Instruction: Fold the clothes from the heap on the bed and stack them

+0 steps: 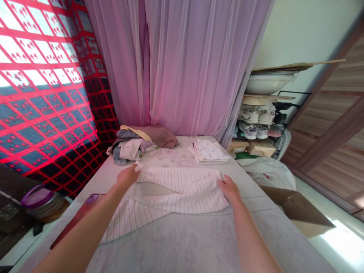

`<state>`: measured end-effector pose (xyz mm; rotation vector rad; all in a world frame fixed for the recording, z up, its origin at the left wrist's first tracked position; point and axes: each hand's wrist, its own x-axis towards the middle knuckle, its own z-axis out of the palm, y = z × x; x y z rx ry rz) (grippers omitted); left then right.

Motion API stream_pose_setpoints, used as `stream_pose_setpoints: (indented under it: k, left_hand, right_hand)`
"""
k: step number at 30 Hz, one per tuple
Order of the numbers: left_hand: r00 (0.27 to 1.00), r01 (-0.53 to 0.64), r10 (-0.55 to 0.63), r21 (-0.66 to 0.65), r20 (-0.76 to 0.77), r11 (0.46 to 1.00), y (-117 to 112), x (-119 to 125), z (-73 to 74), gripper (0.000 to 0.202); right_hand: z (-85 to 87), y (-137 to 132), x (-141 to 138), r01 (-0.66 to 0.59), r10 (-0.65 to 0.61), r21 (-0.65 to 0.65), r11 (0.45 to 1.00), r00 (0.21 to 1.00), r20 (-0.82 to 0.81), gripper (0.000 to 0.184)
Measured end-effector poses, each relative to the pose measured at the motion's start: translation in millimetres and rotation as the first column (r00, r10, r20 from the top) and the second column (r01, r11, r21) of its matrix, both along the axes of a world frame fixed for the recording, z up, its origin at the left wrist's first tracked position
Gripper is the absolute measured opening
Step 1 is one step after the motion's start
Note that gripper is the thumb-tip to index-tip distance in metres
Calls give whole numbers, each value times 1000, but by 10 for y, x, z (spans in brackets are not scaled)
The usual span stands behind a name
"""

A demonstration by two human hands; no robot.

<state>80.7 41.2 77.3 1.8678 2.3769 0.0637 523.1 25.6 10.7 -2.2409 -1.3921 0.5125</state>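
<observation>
A white garment with thin pink stripes lies spread on the table, its far part folded over toward me. My left hand pinches the garment's far left corner, fingers closed on the cloth. My right hand grips the far right corner of the same garment. Both arms reach forward over the table.
A heap of unfolded clothes sits at the far left and a folded patterned stack at the far right. A purple phone lies on the left edge. Pink curtains hang behind. A cardboard box and a shoe rack stand to the right.
</observation>
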Motion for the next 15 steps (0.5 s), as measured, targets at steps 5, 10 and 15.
stream_pose_setpoints:
  k: [5, 10, 15]
  left_hand:
    - [999, 49, -50, -26, -15, 998, -45, -206, -304, 51]
    - [998, 49, -49, 11, 43, 999, 25, -219, -413, 58]
    - [970, -56, 28, 110, 241, 992, 106, -171, -370, 61]
  right_hand:
    - [31, -290, -104, -37, 57, -195, 980, 994, 98, 65]
    - [143, -339, -153, -60, 81, -104, 993, 974, 213, 48]
    - [206, -318, 166, 0, 3, -11, 1000, 975, 223, 49]
